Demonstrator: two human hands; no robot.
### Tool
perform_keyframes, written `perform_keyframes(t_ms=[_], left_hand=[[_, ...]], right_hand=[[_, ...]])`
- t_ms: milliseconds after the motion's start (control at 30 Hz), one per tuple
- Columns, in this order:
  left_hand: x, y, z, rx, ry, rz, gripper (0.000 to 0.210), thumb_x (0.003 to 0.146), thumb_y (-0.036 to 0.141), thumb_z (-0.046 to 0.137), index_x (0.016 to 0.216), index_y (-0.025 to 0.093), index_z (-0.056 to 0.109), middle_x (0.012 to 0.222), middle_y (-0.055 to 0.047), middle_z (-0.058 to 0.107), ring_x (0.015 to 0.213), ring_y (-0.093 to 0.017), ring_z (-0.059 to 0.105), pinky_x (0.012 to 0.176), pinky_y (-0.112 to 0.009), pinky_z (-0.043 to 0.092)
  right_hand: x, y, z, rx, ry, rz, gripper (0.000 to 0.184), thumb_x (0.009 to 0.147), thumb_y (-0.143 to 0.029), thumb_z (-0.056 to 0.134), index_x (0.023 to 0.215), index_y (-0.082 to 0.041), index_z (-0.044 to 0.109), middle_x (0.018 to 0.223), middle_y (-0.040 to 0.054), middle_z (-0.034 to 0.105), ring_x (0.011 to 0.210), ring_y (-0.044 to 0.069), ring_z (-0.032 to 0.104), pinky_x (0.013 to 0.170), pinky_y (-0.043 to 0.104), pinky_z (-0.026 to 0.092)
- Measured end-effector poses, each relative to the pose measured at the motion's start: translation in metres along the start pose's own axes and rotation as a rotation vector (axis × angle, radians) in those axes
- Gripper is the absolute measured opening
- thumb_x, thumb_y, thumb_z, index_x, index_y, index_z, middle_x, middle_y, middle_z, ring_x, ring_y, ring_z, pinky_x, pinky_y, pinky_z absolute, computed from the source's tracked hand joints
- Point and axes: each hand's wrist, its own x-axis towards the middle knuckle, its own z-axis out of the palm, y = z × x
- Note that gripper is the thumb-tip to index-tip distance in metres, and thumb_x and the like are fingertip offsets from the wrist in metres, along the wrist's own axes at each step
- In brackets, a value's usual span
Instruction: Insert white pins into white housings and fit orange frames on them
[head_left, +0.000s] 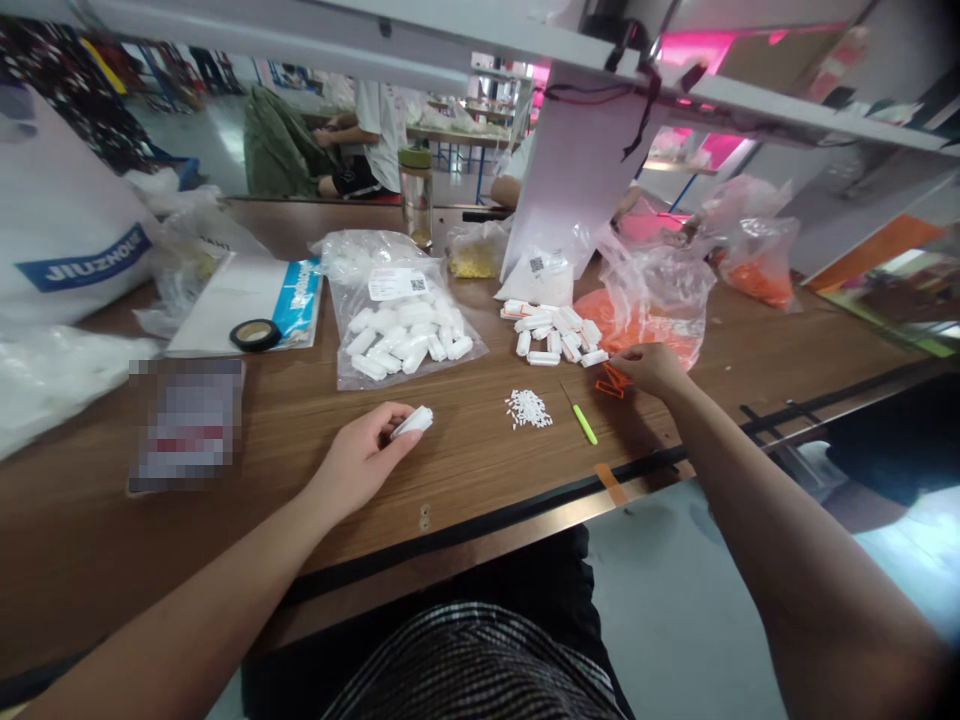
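Note:
My left hand (367, 447) is closed round a white plastic casing (415, 424), held just above the brown table. On the right, the fingers of my right hand (654, 370) are pinched at a few thin orange plastic frames (613, 382), apparently gripping one; the fingertips partly hide it. Beyond that hand lies a pile of white casings (555, 332), some with orange edges. Between my hands are a heap of tiny white pieces (528, 408) and a thin pick with a bright green handle (584, 425).
A clear bag of white casings (409, 335) lies behind my left hand. An open bag of orange parts (660, 310) stands behind my right. Black tape (255, 335), a bottle (416, 200) and a blurred-out item (187, 425) also occupy the table. A person sits beyond.

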Motion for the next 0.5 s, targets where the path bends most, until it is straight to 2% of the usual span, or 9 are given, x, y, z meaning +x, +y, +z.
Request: perform_keyframes(t_ms=[300,500], left_hand=[[0.001,0.000,0.000,0.001,-0.001,0.007,0.030,0.090,0.043,0.057,0.112,0.024,0.064,0.099,-0.003,0.070,0.085,-0.019,0.063,0.078,-0.033,0.049],[0.001,0.000,0.000,-0.004,0.000,0.001,0.030,0.090,0.043,0.057,0.112,0.024,0.064,0.099,-0.004,0.070,0.084,-0.019,0.063,0.078,-0.033,0.049]], right_hand=[[-0.010,-0.005,-0.006,-0.019,-0.052,-0.091,0.032,0.076,-0.045,0.061,0.082,-0.019,0.077,0.076,0.0037,0.074,0.073,0.018,0.066,0.060,0.025,0.044],[-0.013,-0.013,-0.002,-0.175,-0.068,-0.081,0.019,0.064,-0.039,0.068,0.070,-0.023,0.077,0.075,0.0040,0.074,0.074,0.023,0.065,0.060,0.028,0.040]])
